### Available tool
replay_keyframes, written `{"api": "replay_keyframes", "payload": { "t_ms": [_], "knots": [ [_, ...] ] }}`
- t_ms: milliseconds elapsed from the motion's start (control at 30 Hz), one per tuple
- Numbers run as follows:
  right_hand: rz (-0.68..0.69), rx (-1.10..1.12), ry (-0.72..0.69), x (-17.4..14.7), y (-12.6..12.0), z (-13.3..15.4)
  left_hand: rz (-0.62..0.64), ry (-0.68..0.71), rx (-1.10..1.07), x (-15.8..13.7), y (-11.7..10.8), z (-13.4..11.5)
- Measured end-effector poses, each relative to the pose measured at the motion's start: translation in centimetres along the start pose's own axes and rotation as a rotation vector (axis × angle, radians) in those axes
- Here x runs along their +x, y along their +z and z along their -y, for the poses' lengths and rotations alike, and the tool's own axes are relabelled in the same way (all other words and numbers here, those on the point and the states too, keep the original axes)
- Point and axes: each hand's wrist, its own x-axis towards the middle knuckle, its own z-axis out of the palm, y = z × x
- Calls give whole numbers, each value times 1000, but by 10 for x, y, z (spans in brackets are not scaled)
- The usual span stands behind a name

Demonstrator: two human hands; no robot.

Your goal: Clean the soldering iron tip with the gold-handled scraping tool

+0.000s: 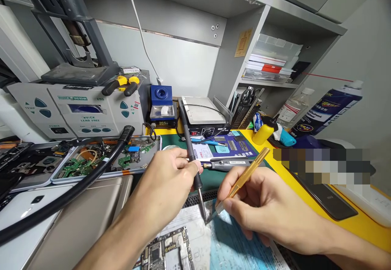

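Observation:
My left hand [166, 178] grips a black soldering iron [192, 152] like a pen, its tip pointing down at the work mat. My right hand [259, 205] holds a gold-handled tool [249, 172] whose point meets the iron's tip just above the mat at the centre. A bare phone circuit board [166, 253] lies on the mat just below and left of the two tips.
A grey rework station [76, 111] stands at the back left with yellow-handled pliers [122, 84] on it. Trays of phone parts [106, 158] sit left. A blue soldering station [161, 107], a hot plate [203, 115], bottles [324, 109] and a dark phone [330, 198] stand behind and right.

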Motion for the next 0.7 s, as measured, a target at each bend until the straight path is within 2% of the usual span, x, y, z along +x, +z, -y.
{"api": "replay_keyframes", "payload": {
  "t_ms": [700],
  "knots": [
    [-11, -39, 28, 1, 0, 1, -29, 14, 129, -2, 0, -6]
  ]
}}
